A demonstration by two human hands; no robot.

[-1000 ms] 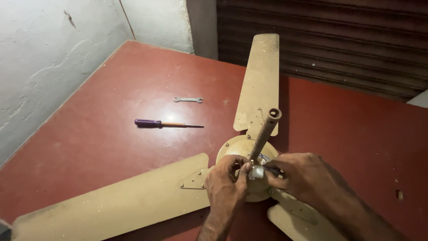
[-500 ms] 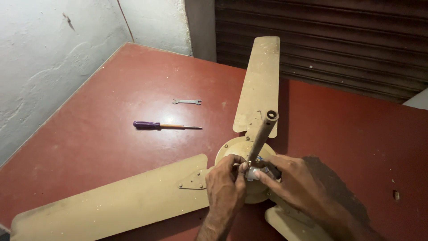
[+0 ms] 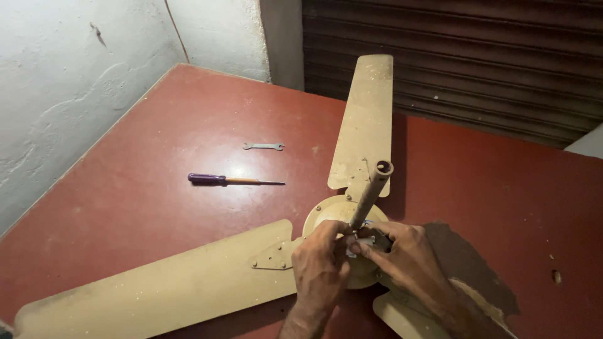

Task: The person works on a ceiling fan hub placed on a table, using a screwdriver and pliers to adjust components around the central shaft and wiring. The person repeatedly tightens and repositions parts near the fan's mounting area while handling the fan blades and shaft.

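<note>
1. The left hand point(image 3: 321, 263) and right hand point(image 3: 402, 257) meet at the foot of the downrod point(image 3: 370, 194), fingers pinched together on a small metal fitting point(image 3: 357, 242) there; which hand truly clamps it, I cannot tell.
2. The ceiling fan point(image 3: 342, 216) lies flat on the red worktop point(image 3: 157, 144), its hub under both hands. The fitting could slip from the fingertips and roll away.
3. The tilted downrod points toward 12 o'clock; a hard twist could swing a dusty blade point(image 3: 367, 125).
4. At 10 o'clock lie a purple-handled screwdriver point(image 3: 232, 181) and a small spanner point(image 3: 264, 146), well apart from the hub.
5. The wall point(image 3: 75, 81) bounds the left, a shutter point(image 3: 452, 56) the far side.
</note>
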